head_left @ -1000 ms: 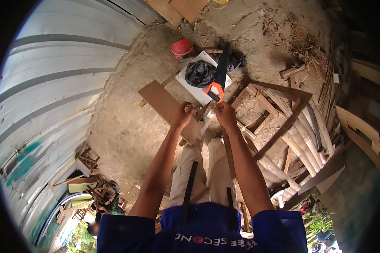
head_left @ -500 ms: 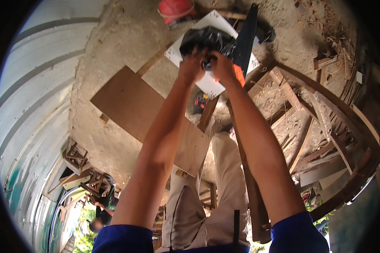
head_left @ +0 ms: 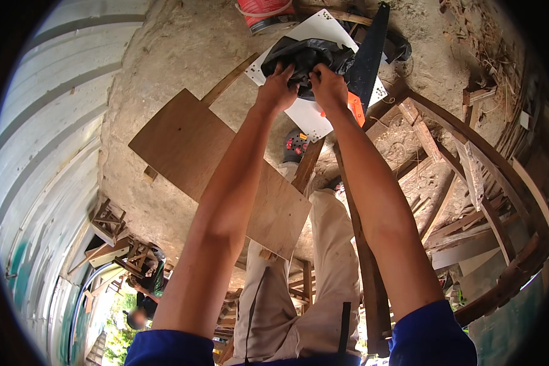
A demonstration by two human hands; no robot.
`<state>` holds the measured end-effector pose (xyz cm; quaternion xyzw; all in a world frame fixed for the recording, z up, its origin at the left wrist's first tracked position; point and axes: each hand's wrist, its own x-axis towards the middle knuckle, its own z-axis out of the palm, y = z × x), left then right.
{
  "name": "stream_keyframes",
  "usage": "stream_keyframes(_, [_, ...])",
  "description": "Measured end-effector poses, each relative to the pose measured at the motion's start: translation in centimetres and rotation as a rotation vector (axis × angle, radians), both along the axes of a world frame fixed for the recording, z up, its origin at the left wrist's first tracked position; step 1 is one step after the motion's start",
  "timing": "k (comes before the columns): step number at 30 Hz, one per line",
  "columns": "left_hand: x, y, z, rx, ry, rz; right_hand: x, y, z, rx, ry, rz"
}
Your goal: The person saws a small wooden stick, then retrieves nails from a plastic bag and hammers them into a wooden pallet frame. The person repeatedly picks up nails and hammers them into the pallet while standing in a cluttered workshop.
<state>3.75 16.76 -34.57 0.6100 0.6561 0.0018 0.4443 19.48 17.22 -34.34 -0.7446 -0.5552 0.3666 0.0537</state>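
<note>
A crumpled black plastic bag point(head_left: 311, 53) lies on a white board point(head_left: 307, 119) with dark specks along its edges. My left hand point(head_left: 279, 87) grips the bag's near left edge, its fingertips partly sunk in the folds. At the bag's near right edge, my right hand point(head_left: 328, 86) pinches the plastic between thumb and fingers. Whatever the bag contains is hidden. Just right of it, a handsaw with a dark blade point(head_left: 369, 58) and an orange handle point(head_left: 356, 110) rests on the board, close to my right hand.
A brown plywood sheet point(head_left: 192, 146) lies left of centre, partly behind my left forearm. Beyond the board stands a red bucket point(head_left: 265, 13). Curved wooden framing point(head_left: 500, 152) and scrap wood fill the right side. Corrugated metal point(head_left: 55, 122) lines the left; another person point(head_left: 145, 299) is at lower left.
The view has shifted slightly, so the board, bag and saw appear farther right. My right fingers now pinch the bag's edge more closely, and the bag's folds have changed shape.
</note>
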Motion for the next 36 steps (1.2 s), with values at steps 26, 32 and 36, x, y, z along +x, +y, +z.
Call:
stream_keyframes(26, [1.6,-3.4,1.9,0.250,0.340,-0.309,4.4,-5.0,1.2,0.114,0.002,0.129])
stream_keyframes(32, [1.9,-3.8,2.2,0.230,0.299,-0.191,4.4,-9.4,1.4,0.062,-0.253,0.174])
stream_keyframes(36, [1.6,-4.3,3.7,0.223,0.146,-0.140,4.2,-10.2,0.8,-0.147,-0.370,0.284])
